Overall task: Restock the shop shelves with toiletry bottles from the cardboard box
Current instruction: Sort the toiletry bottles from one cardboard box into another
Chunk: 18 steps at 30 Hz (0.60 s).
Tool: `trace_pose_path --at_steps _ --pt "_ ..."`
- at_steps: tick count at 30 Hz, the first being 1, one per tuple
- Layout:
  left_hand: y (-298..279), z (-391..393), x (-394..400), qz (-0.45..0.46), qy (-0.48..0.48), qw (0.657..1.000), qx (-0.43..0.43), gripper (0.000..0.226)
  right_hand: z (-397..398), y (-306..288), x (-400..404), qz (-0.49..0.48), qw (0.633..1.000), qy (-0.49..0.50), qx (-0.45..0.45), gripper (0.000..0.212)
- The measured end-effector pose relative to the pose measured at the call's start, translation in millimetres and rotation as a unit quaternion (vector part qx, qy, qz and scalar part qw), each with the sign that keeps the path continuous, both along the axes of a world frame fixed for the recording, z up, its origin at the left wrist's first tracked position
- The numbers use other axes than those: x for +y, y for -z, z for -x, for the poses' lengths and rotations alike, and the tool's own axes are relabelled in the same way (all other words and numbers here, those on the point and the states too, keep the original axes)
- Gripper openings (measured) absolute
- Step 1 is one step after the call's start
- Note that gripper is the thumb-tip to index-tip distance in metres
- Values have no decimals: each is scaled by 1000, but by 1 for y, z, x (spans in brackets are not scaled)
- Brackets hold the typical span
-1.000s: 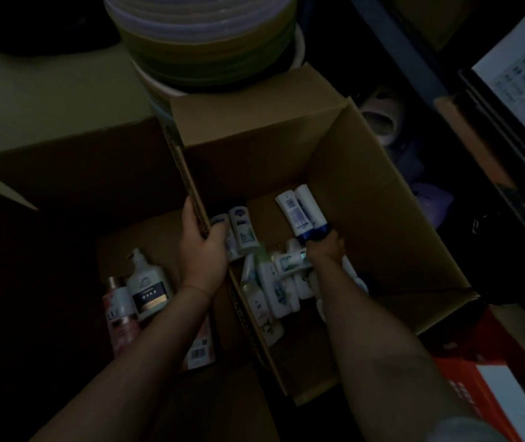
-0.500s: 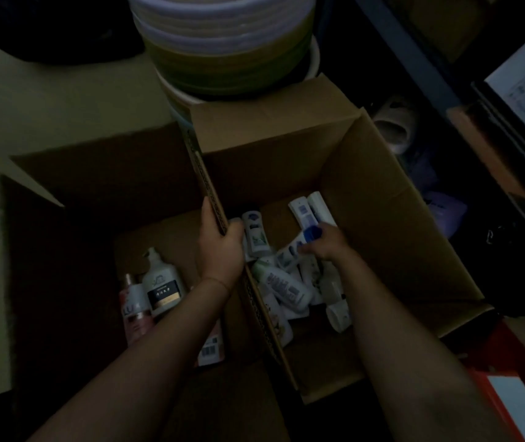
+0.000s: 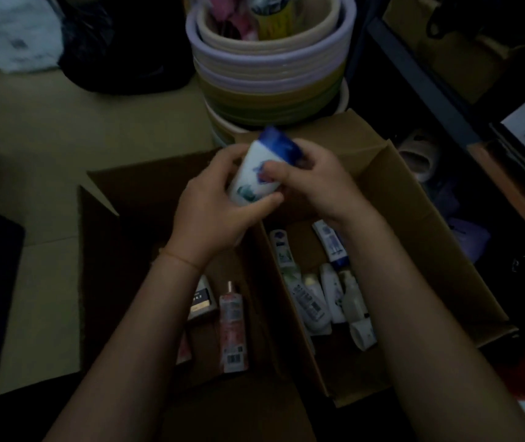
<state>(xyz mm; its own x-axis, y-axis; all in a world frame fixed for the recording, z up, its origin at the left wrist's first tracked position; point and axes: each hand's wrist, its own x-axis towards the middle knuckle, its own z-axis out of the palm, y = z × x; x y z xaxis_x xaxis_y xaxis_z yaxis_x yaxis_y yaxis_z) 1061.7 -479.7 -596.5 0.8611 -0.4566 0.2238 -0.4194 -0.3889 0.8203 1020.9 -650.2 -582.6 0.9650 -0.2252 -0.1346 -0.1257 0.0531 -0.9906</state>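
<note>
The toiletry bottle [image 3: 256, 169], white with a blue cap, is sitting up above the cardboard box [image 3: 439, 247], and I am holding it between both hands over the flap line, cap pointing away from me. My left hand [image 3: 213, 212] is cupping it from below with the thumb curling round the base and the fingers wrapping its left side; my right hand [image 3: 312, 183] is gripping the upper part, thumb pressing on the label and fingers curling behind the cap. To do this step well I judge I should be keeping both grips snug on the smooth plastic, turning the label to face me to check which product it is, and carrying it upright towards the shelf frame [image 3: 420, 78] on the right rather than tilting the cap down. Going through the containers from the largest: the stack of round basins [image 3: 267, 78] behind the boxes is holding a few items I cannot make out in the dim light; the second cardboard box [image 3: 133, 218] on the left is holding a pink bottle [image 3: 232, 327] lying flat and a dark-labelled bottle [image 3: 202, 299] partly hidden by my left forearm; the box on the right is holding a loose heap of white bottles [image 3: 321, 295] lying on their sides, touching one another, so plenty seems left to restock.
</note>
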Motion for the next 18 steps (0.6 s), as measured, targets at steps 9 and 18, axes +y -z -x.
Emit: trace_pose_path --at_steps 9,18 --pt "158 -2 52 -20 -225 902 367 48 -3 121 -16 2 959 165 231 19" --pt "168 10 19 81 -150 873 457 84 5 232 -24 55 899 137 412 33"
